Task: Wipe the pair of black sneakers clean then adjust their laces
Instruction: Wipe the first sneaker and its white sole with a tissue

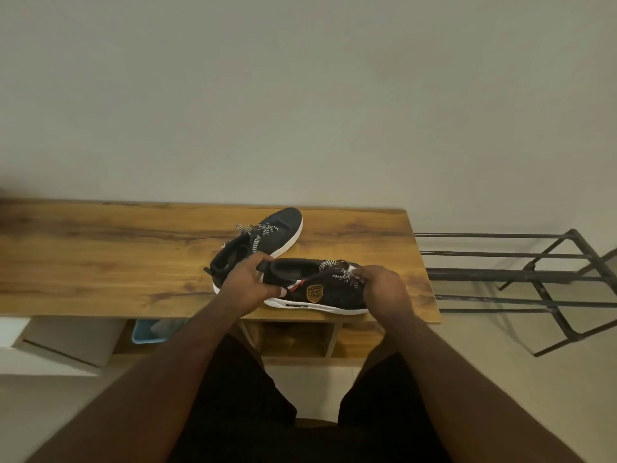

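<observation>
sneaker [320, 289] between both hands, left fingers [267, 290] curled round heel, right fingers [362, 272] pinching white cloth [351, 269]

Head-worn view, forward and down

- Black sneakers: 2, near sneaker [320, 289] in my hands, far sneaker [263, 238] behind it
- Wooden table [100, 255]: 1
- Metal rack [534, 279]: 1
- Blue basket [147, 330]: 1
</observation>
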